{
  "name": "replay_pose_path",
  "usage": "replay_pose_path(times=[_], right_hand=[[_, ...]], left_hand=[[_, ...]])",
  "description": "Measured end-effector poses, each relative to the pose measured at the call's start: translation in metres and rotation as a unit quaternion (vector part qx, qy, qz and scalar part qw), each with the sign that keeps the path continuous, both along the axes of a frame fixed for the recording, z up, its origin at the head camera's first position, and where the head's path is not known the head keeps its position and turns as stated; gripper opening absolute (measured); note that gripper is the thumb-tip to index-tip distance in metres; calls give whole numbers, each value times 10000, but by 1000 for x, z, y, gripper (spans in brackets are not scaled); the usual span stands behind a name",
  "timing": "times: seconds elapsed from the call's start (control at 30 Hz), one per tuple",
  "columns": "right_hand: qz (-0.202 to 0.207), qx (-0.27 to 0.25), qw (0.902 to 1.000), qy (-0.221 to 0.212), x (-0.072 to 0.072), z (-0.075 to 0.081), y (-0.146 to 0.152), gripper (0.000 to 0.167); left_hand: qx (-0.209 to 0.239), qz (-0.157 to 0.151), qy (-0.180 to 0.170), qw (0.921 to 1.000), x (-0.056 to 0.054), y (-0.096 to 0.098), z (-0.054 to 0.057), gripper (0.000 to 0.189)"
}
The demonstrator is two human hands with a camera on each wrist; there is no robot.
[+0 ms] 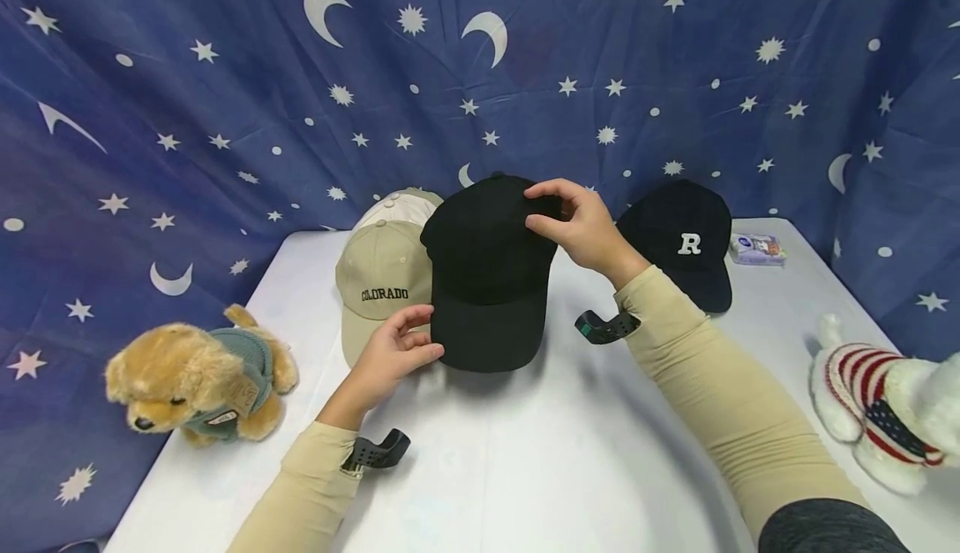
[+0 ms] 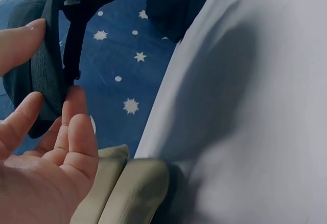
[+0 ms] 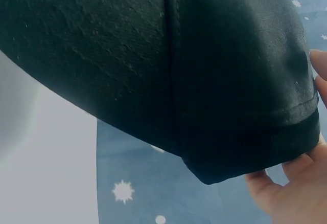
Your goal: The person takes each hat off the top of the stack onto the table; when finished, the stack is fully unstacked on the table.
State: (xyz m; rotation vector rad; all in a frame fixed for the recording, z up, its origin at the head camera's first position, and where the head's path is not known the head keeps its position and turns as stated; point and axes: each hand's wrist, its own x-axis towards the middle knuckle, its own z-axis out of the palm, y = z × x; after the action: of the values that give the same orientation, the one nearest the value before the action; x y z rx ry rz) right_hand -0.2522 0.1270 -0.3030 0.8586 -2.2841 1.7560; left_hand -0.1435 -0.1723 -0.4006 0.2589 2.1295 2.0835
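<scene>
A plain black baseball cap (image 1: 491, 244) is held up over the white table, its brim tilted down toward me. At the brim's left edge my left hand (image 1: 390, 357) grips it between thumb and fingers. My right hand (image 1: 585, 223) pinches the right side of the crown near the back. In the left wrist view, the left thumb (image 2: 23, 45) lies against the cap and the strap (image 2: 74, 50) at its back shows. The right wrist view has the cap's dark panels filling most of it, with the right fingers (image 3: 301, 170) curled at the lower edge.
Behind the held cap stand a beige COLORADO cap (image 1: 382, 265) and a paler cap (image 1: 393, 203). A dark cap with a white R (image 1: 678, 236) sits to the right, beside a small purple packet (image 1: 757, 249). Plush dogs (image 1: 202, 378) flank the table (image 1: 480, 470); a starry curtain hangs behind.
</scene>
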Motion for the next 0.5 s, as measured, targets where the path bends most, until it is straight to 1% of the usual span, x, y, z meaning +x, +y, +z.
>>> replay_pose_path(times=[0.17, 0.37, 0.5], right_hand=[[-82, 187, 9998, -79, -1, 1, 12, 34], [-258, 570, 9979, -177, -2, -1, 29, 37], [-429, 812, 9955, -233, -4, -3, 40, 39]], left_hand=[[65, -72, -68, 9999, -5, 12, -3, 62], [-61, -57, -118, 9999, -10, 27, -6, 60], [-92, -119, -153, 9998, -15, 39, -8, 60]])
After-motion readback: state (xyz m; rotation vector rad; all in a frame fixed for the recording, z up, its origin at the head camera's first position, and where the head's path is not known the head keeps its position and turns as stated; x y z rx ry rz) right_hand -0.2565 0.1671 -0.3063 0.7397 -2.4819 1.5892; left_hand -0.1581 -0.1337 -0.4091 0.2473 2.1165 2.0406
